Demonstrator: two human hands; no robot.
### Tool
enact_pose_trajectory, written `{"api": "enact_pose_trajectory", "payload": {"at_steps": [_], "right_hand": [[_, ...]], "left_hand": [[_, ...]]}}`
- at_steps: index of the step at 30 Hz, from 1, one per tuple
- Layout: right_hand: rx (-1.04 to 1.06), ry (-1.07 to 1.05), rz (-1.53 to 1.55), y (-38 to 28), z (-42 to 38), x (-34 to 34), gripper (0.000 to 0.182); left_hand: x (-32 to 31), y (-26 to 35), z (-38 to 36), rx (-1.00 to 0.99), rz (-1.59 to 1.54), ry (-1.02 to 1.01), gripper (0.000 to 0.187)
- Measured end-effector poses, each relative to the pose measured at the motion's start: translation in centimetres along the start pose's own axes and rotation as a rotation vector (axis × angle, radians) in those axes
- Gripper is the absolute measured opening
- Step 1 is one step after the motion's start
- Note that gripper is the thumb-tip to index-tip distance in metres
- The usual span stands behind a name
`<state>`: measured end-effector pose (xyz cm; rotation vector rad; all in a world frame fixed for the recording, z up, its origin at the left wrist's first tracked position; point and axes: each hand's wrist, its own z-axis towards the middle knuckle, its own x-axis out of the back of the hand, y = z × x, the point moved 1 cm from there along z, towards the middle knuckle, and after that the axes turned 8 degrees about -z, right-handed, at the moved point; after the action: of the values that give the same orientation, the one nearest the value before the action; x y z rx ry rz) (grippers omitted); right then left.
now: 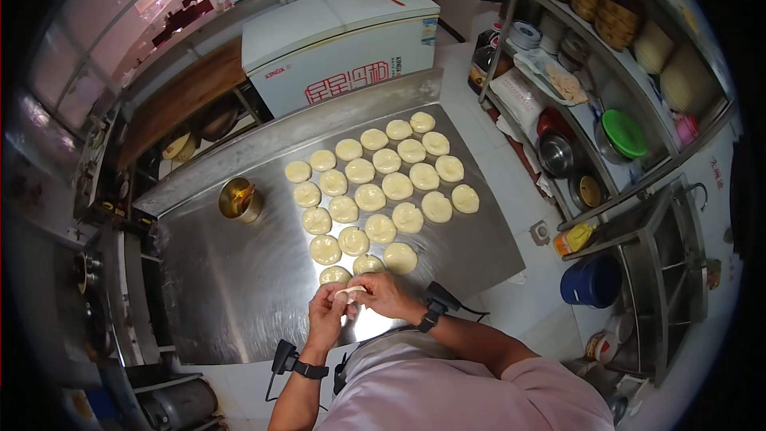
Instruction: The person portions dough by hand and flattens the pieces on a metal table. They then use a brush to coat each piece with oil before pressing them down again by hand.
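Close to the table's front edge, my left hand (325, 315) and my right hand (388, 298) meet, fingers closed around a small pale piece of dough (351, 290). Much of that piece is hidden by the fingers. Just beyond them, rows of round, flattened dough pieces (369, 197) with a shiny surface lie on the steel table (231, 287). One dough round (400, 258) sits ahead of my right hand, and another round (335, 275) is partly covered by my left hand.
A metal pot (240, 200) with a utensil in it stands on the table's left part. Along the far side runs a raised steel edge (303, 136), with a white chest freezer (339, 44) behind it. Shelves with bowls, a green lid (624, 134) and steamers (594, 4) stand right.
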<state>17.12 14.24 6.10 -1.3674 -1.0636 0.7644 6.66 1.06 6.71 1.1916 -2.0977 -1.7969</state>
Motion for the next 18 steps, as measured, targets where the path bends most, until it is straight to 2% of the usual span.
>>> {"api": "enact_pose_trajectory", "payload": {"at_steps": [2,7,12,14,18], "right_hand": [[0.066,0.043,-0.03,0.0,0.1,0.1,0.018],[-0.087,-0.048,0.184,1.0,0.1,0.2,0.018],[-0.113,-0.111,0.206,2.7,-0.2,0.1,0.02],[-0.138,-0.184,0.366,3.0,-0.3,0.1,0.02],[-0.18,-0.23,0.405,3.3,0.1,-0.1,0.021]], "left_hand": [[-1.4,0.7,0.0,0.006,0.015,0.036,0.011],[-0.3,-0.6,0.4,-0.027,0.066,0.06,0.011],[0.7,-1.0,-0.1,0.029,0.129,0.032,0.006],[0.9,-0.9,-0.4,0.053,0.143,0.016,0.005],[1.1,-0.8,-0.5,0.057,0.111,0.031,0.006]]}}
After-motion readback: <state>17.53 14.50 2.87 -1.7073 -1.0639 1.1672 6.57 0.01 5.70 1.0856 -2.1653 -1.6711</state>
